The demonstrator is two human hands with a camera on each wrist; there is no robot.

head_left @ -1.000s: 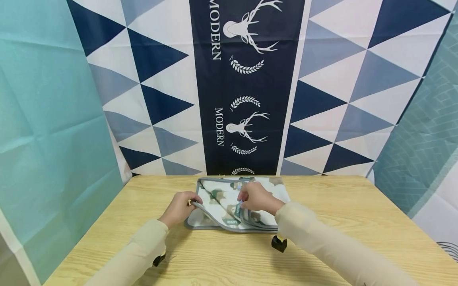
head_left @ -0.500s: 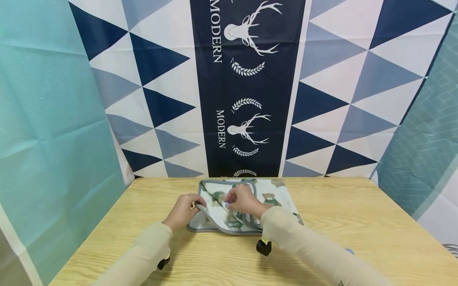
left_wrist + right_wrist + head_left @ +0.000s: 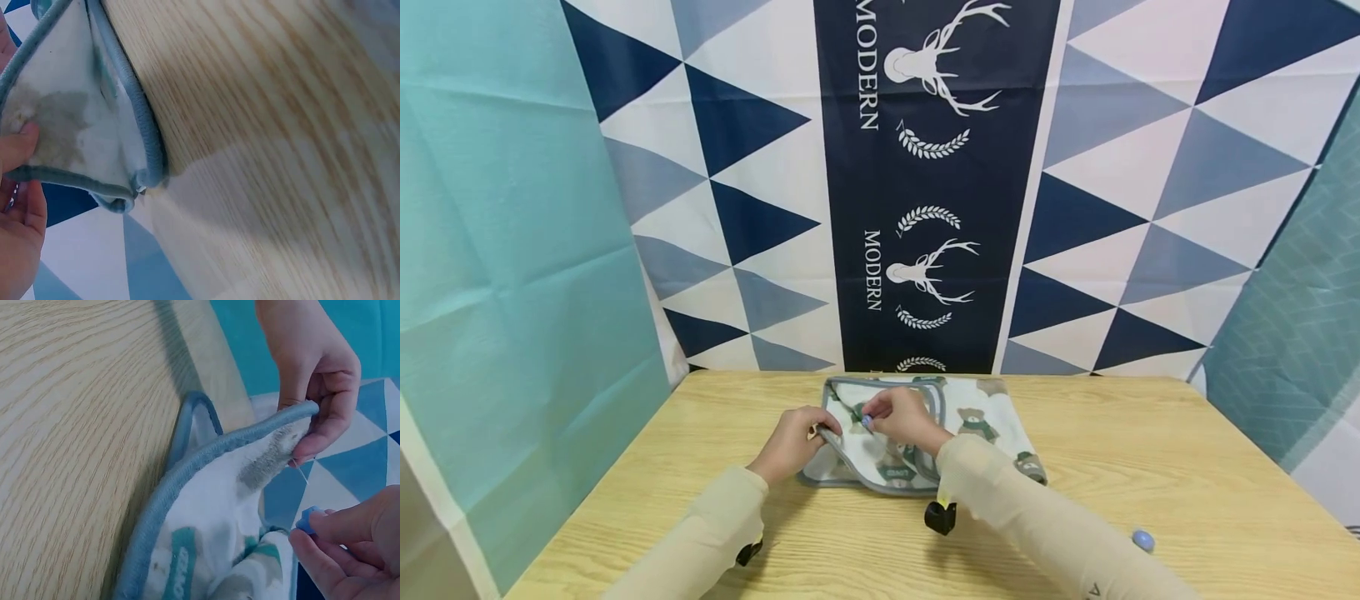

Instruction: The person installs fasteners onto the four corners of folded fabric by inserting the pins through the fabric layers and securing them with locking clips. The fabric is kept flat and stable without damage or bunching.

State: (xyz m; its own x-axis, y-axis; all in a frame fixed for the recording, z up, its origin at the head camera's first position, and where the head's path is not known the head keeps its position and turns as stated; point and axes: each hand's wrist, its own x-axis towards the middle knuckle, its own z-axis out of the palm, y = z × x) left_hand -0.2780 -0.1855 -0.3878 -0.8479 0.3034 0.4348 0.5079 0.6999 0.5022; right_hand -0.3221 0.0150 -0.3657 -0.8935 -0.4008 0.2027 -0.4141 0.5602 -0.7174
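Note:
A folded fleece blanket (image 3: 988, 408) with printed bears and grey-blue binding lies at the table's far edge. My left hand (image 3: 796, 440) pinches its lifted front corner, thumb on the printed face in the left wrist view. Close to that corner, my right hand (image 3: 904, 415) pinches a small blue plastic piece (image 3: 306, 520) between thumb and forefinger. In the right wrist view a thin pale line, like a pin or thread, runs from the corner by the left fingertips toward the blue piece; I cannot tell which.
A second blue oval piece (image 3: 1143, 540) lies on the wooden table (image 3: 1150, 450) to the right of my right sleeve. Behind the table hangs a patterned cloth (image 3: 940, 192); a teal curtain (image 3: 527, 292) stands at the left.
My right hand has moved left across the blanket with the blue piece, closer to the corner in my left hand. The head view has shifted slightly, bringing the second blue piece into sight.

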